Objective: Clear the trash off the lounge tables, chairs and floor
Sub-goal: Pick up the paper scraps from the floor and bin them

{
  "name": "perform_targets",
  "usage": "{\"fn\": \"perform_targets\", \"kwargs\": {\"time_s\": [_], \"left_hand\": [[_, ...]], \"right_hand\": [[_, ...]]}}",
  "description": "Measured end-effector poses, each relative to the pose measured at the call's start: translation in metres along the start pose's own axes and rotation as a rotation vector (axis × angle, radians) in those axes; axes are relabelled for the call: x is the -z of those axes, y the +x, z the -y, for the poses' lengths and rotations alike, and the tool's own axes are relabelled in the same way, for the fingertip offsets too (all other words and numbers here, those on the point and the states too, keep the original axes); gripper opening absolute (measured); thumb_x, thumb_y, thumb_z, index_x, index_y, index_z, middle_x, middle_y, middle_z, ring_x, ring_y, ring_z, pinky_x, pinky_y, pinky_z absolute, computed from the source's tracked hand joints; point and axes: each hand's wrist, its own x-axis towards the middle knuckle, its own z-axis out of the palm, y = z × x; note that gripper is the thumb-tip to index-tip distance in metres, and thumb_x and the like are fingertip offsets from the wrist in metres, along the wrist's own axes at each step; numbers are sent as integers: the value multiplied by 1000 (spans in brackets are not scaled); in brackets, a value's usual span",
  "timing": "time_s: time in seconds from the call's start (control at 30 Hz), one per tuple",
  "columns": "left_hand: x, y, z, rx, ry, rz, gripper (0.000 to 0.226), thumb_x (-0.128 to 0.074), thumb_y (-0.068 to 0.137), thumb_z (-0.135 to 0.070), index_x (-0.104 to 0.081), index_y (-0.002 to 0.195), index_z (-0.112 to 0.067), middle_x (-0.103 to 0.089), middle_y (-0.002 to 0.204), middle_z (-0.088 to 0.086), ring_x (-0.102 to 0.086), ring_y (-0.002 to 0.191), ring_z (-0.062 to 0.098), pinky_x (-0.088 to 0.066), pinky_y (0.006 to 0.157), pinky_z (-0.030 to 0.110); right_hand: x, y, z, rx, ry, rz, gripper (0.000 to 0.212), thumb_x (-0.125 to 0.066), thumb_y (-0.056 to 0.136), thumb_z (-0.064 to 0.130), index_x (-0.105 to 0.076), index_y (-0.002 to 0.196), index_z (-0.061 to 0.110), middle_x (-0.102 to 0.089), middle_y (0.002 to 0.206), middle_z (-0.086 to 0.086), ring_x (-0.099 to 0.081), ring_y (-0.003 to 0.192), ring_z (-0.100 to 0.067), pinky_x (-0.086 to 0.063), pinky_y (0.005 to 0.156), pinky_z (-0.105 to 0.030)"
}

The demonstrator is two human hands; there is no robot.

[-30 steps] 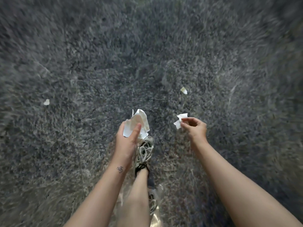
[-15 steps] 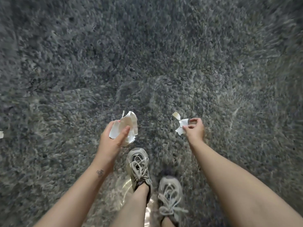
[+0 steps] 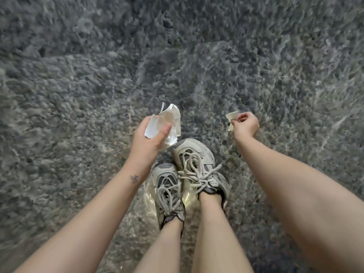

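I see the left hand (image 3: 146, 138) in the middle of the frame, holding a bunch of crumpled white paper (image 3: 170, 120) with the thumb pressed on top. A bit to the right, the right hand (image 3: 246, 126) pinches a small paper scrap (image 3: 232, 116) in curled fingers. Both are above the gray floor (image 3: 78, 79), near two gray shoes (image 3: 194, 156).

wad (image 3: 169, 123) left | scrap (image 3: 230, 117) right (well apart) | shoes (image 3: 189, 174) below
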Motion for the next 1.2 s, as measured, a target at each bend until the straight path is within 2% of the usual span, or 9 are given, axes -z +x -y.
{"fn": "perform_targets", "kwargs": {"time_s": [0.17, 0.3, 0.43, 0.57, 0.77, 0.87, 0.97, 1.07, 1.2], "left_hand": [[-1, -5, -6, -2, -11, -16, 13, -63, 85, -13, -57, 86, -25, -62, 83, -7, -58, 70, -1, -48, 64, 17], [0, -6, -10, 0, -1, -28, 15, -64, 85, -15, -57, 90, -27, -62, 87, -7, -59, 73, 1, -48, 68, 21], [1, -8, -9, -3, -21, -57, 15, -64, 85, -14, -56, 91, -26, -61, 91, -3, -58, 82, 11, -48, 75, 31], [2, -17, -10, -11, -46, -99, 12, -64, 86, -14, -56, 89, -23, -60, 88, -3, -56, 78, 8, -46, 74, 28], [19, -48, -40, 14, -139, -205, 9, -64, 87, -24, -58, 91, -29, -63, 91, -6, -59, 85, 13, -50, 80, 38], [37, -65, -68, 30, -201, -310, 18, -65, 86, -28, -59, 102, -27, -65, 104, -3, -61, 94, 12, -48, 84, 34], [64, -84, -104, 11, -332, -424, 21, -65, 86, -25, -59, 105, -28, -66, 99, -9, -62, 85, 1, -48, 76, 22], [104, -109, -132, 46, -432, -554, 46, -66, 85, -27, -51, 126, -12, -64, 111, 2, -62, 93, 12, -51, 71, 18], [168, -147, -156, 37, -575, -760, 42, -65, 86, -22, -53, 124, -9, -64, 95, -9, -61, 75, -3, -46, 59, 7]], "right_hand": [[-2, -9, 4, -26, -50, 1, 21, -67, 78, 7, -59, 96, 15, -64, 107, -6, -57, 102, -23, -40, 81, -30], [-3, -11, 9, 7, -16, -17, 26, -63, 76, -1, -54, 96, 14, -61, 109, -10, -56, 99, -27, -42, 86, -35], [-5, -11, 10, 43, -68, -42, 28, -64, 77, 0, -47, 71, 21, -43, 101, -2, -50, 84, -20, -44, 88, -31], [2, -21, 12, 60, -158, -14, 20, -65, 78, 11, -49, 73, 22, -63, 92, -5, -58, 97, -26, -42, 95, -38], [20, -81, 64, 172, -41, 148, 24, -73, 74, 8, -53, 72, 21, -63, 87, -5, -54, 81, -15, -41, 70, -18], [34, -129, 108, 290, 37, 284, 35, -74, 73, 5, -47, 63, 24, -59, 79, -2, -54, 77, -14, -45, 75, -28], [49, -183, 153, 374, 107, 399, 33, -72, 74, 1, -49, 65, 23, -58, 70, 2, -55, 74, -16, -47, 74, -34], [55, -240, 199, 443, 88, 538, 31, -72, 73, -2, -53, 66, 21, -58, 68, 1, -55, 67, -15, -47, 71, -35], [43, -321, 257, 560, -52, 666, 29, -74, 72, -1, -54, 65, 19, -58, 66, -1, -54, 64, -14, -45, 65, -31]]}}
